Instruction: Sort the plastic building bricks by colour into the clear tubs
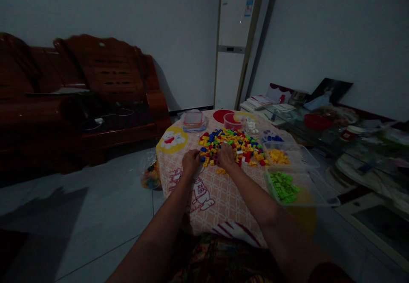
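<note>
A heap of small toy building bricks (230, 140) in yellow, red, blue, green and white is spread over the cloth on a round table. My right hand (226, 155) reaches into the front of this heap, its fingers bent down and close together; the fingertips are hidden among the bricks. At the heap's left edge is my left hand (191, 161), with curled fingers, close to a few blue and yellow bricks. Whatever either hand pinches is too small and dark to make out.
Right of the heap stand clear boxes with green bricks (283, 187), yellow bricks (278, 156) and blue bricks (275, 138). Farther back are a round clear tub (233, 122) and stacked lids (194, 121). A cluttered glass table (329, 142) adjoins on the right.
</note>
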The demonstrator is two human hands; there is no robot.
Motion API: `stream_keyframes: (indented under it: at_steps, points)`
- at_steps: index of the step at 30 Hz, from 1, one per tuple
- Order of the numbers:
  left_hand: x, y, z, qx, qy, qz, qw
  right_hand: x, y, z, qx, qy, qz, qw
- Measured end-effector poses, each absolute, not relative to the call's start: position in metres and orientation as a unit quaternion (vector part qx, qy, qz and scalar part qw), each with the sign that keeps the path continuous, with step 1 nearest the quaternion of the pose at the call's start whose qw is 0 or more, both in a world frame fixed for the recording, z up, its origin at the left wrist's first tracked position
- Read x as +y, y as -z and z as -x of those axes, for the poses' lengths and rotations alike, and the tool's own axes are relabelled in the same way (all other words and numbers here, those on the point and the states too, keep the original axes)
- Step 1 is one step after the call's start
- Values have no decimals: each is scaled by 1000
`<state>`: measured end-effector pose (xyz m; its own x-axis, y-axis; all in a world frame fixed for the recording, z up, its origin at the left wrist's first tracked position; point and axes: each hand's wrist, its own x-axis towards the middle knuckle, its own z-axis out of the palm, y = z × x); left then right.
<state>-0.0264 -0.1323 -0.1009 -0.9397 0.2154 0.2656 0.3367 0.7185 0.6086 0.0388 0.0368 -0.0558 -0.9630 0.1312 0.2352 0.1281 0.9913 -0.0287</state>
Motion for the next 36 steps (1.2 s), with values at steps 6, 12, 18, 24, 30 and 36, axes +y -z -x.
stream_keyframes:
  at_steps: [6,12,18,24,30,36]
  points:
    - [-132,101,27,-925,337,150,89,38,56,-32,-991,4,76,110]
    - [-132,100,27,-927,335,150,82,41,54,-40,-990,-9,76,116]
    - [-131,100,26,-925,340,145,87,40,58,-57,-965,-125,59,224]
    - [-131,100,26,-924,339,153,91,63,59,-101,-881,-242,111,390]
    - [-131,101,27,-925,335,156,90,129,49,-195,-878,-159,162,422]
    - [-130,101,28,-923,340,151,95,189,63,-270,-884,-35,278,375]
